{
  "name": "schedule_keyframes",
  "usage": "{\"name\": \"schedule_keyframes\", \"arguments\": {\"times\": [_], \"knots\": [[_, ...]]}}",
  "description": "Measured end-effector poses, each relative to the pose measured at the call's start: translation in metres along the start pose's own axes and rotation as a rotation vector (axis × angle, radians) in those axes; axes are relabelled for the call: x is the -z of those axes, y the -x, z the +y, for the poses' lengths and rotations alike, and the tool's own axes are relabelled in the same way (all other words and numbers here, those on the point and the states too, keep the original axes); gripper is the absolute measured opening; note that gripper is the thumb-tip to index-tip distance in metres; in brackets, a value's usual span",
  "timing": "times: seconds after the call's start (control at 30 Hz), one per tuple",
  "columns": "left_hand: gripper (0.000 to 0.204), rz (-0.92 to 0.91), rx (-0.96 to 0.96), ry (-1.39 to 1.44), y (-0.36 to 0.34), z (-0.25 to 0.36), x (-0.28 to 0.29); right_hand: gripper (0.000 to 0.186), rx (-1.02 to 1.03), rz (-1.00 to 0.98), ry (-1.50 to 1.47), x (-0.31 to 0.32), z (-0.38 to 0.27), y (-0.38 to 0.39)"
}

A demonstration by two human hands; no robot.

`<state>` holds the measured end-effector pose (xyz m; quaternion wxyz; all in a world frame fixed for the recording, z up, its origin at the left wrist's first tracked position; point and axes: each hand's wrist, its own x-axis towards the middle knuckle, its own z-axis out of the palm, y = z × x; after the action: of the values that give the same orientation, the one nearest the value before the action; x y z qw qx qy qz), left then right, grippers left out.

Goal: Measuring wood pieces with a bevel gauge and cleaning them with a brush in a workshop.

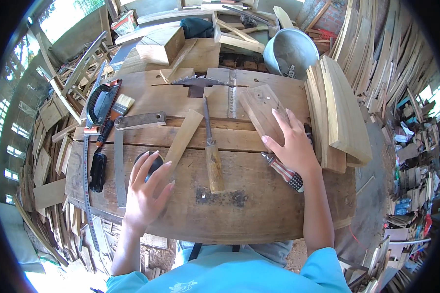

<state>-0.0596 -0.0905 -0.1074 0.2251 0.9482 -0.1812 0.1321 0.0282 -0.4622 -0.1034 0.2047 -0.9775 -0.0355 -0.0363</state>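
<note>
Left hand (pixel 149 188): palm down near the bench's (pixel 264 215) near edge, left of the middle, fingers spread and thumb held out; nothing is pinched.
Disc (pixel 157 165): dark, under my left fingers, which hide much of it; I cannot tell what it is, or whether I touch it.
Right hand (pixel 294 145): fingers and thumb spread over the near end of the block; I cannot tell whether they press on it or sit just above.
Block (pixel 262 102): flat wood, right of the bench's middle, slanting from far left to near right. Its far end shows beyond my fingertips; my hand covers the near end. It lies well apart from my left hand.
Driver (pixel 284 172): patterned handle toward the bench's near right corner, just beside my right wrist; its tip is hard to make out.
By my right wrist: a small dark thing, mostly hidden.
Between my hands: a chisel (pixel 213 163), handle toward the near edge; left of it a pale stick (pixel 185 137), its near end at my left fingertips.
Left side: a square (pixel 141 120), its blade running down beside my left hand; a brush (pixel 122 105), partly overlapped; a tape (pixel 87 176) passing over the near left edge.
Far edge: a toothed saw blade (pixel 200 81), only its upper part showing above the slot.
Right edge: stacked planks (pixel 344 117).
</note>
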Motion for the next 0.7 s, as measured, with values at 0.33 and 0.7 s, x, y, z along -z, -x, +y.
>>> {"name": "schedule_keyframes", "arguments": {"times": [0.33,0.7], "knots": [[0.048,-0.056,0.033,-0.056,-0.003,0.014,-0.01,0.081,0.011,0.061,0.02,-0.009,0.007,0.005],[0.054,-0.102,0.011,-0.084,-0.002,0.036,-0.009,0.083,0.049,0.101,0.094,-0.013,-0.031,0.028]]}}
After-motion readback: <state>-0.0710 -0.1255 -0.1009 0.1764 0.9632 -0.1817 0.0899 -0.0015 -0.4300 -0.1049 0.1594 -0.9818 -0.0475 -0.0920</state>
